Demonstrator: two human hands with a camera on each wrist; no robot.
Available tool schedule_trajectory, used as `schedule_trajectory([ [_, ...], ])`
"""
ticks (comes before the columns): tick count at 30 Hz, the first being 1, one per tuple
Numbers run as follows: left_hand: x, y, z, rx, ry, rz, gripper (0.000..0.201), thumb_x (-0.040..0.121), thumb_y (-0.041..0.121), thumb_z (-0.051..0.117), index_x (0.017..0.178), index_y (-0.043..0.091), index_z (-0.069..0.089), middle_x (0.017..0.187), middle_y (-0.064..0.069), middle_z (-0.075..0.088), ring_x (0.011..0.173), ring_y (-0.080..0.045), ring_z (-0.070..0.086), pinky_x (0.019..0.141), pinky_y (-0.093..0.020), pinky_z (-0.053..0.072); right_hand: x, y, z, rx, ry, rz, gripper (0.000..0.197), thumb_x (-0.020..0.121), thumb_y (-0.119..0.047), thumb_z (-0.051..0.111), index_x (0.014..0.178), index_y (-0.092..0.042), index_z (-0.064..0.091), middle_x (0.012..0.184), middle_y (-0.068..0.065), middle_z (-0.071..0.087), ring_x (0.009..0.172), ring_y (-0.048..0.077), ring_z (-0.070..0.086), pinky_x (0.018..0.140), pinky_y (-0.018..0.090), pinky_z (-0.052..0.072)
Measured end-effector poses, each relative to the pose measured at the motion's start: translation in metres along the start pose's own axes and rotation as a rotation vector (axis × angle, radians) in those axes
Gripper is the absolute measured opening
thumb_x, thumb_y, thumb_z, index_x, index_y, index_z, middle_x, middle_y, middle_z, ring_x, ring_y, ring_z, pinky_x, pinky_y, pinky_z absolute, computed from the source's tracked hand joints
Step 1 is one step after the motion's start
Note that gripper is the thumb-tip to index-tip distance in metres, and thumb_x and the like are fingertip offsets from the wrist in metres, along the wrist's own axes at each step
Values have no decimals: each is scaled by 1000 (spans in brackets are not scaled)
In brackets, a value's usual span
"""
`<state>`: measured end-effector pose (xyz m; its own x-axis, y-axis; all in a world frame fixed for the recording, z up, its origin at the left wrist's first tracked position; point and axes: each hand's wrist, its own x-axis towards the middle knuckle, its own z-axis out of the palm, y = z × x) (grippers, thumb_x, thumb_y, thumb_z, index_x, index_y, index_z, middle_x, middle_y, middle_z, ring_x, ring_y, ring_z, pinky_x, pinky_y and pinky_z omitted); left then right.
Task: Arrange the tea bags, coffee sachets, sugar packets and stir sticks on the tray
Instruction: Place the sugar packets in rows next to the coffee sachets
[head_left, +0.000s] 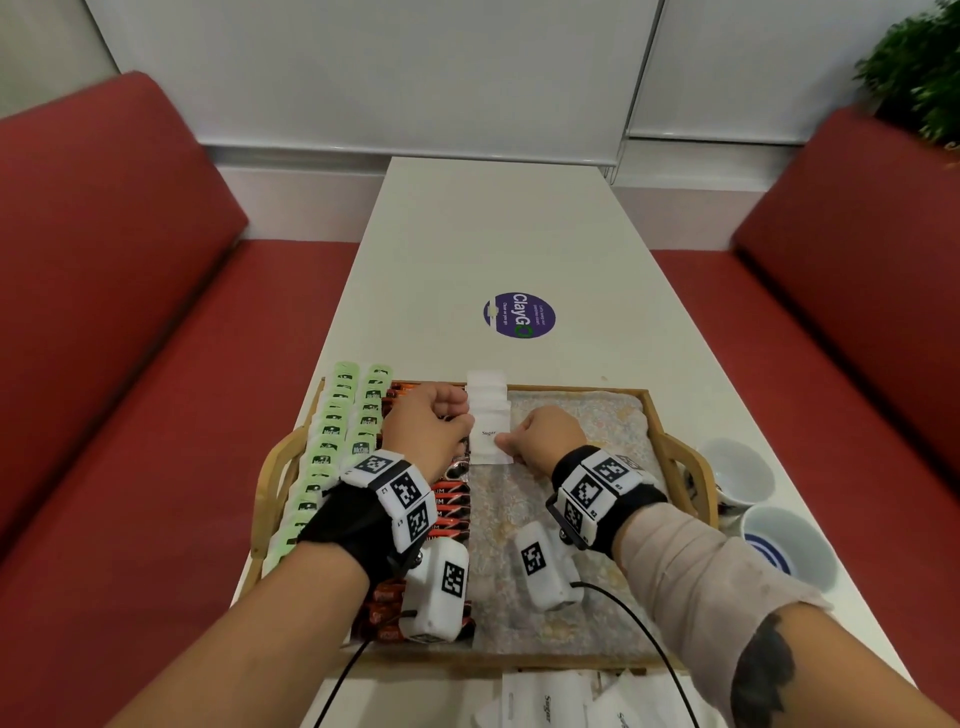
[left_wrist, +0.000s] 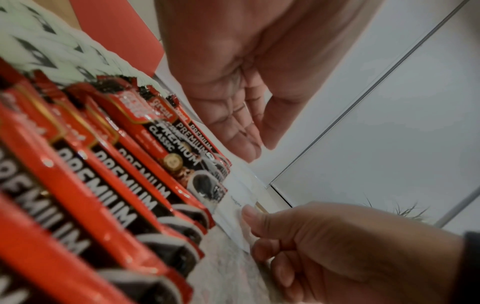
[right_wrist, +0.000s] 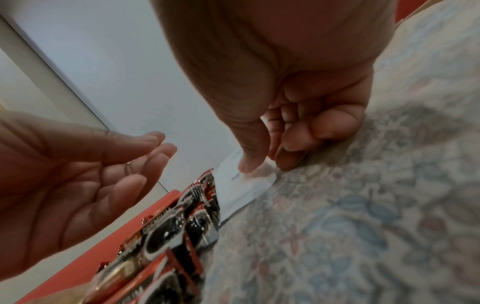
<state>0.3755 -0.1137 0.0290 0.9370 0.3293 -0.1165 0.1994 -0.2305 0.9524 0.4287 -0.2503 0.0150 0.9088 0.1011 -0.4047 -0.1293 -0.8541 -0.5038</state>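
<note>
Down on the wooden tray, lined with a flowered cloth, the goods lie in columns: two columns of green tea bags at the left, one column of red coffee sachets next to them, then a short column of white sugar packets running back over the tray's far rim. About five sugar packets overlap there; tea bags and sachets are too many and too covered by the arms to count surely. More sugar packets lie loose on the table in front of the tray, and two cups stand to its right.

The right hand pinches the nearest sugar packet at its right edge, thumb on top, the other fingers curled under. The left hand hovers above the sachets, just beside that packet.

From the head view the left hand looks like a fist; the right wrist view shows it loosely open, palm bare, holding nothing. The left wrist view alone makes the sachets' print readable: "PREMIUM".
</note>
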Motion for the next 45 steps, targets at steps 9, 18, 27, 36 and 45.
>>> schedule_trajectory([
  [9, -41, 12, 1, 84, -30, 54, 14, 85, 11, 65, 98, 17, 62, 92, 2, 65, 89, -17, 64, 79, -38, 56, -50, 9, -14, 121, 48, -99, 37, 88, -37, 64, 66, -12, 47, 80, 13, 64, 71, 26, 58, 77, 41, 52],
  [18, -106, 8, 3, 94, -74, 38, 13, 87, 13, 64, 97, 19, 61, 98, -3, 66, 87, -18, 63, 70, -37, 57, -124, 38, -21, 177, 87, -142, 28, 87, -32, 66, 70, -18, 48, 87, 9, 66, 75, 22, 56, 77, 39, 51],
  [27, -156, -18, 4, 301, -171, 25, 12, 83, 15, 69, 85, 24, 60, 77, 8, 62, 75, -12, 60, 66, -25, 49, -180, 70, -8, 36, 35, -113, 22, 83, -32, 70, 75, -18, 55, 91, 5, 70, 83, 20, 63, 79, 35, 53],
  [36, -184, -20, -5, 589, -312, -141, 14, 86, 21, 63, 72, 18, 64, 92, -3, 72, 89, -23, 69, 78, -35, 58, -210, 86, 21, -275, -16, -135, 21, 80, -27, 71, 92, -10, 68, 93, 6, 69, 87, 22, 64, 71, 30, 51],
  [45, -197, -35, 7, 770, -372, -310, 31, 85, 39, 61, 78, 9, 60, 83, -9, 69, 82, -25, 67, 79, -33, 55, -217, 92, 49, -267, 57, -166, 17, 80, -19, 68, 95, -12, 63, 98, 7, 66, 92, 25, 62, 74, 31, 51],
])
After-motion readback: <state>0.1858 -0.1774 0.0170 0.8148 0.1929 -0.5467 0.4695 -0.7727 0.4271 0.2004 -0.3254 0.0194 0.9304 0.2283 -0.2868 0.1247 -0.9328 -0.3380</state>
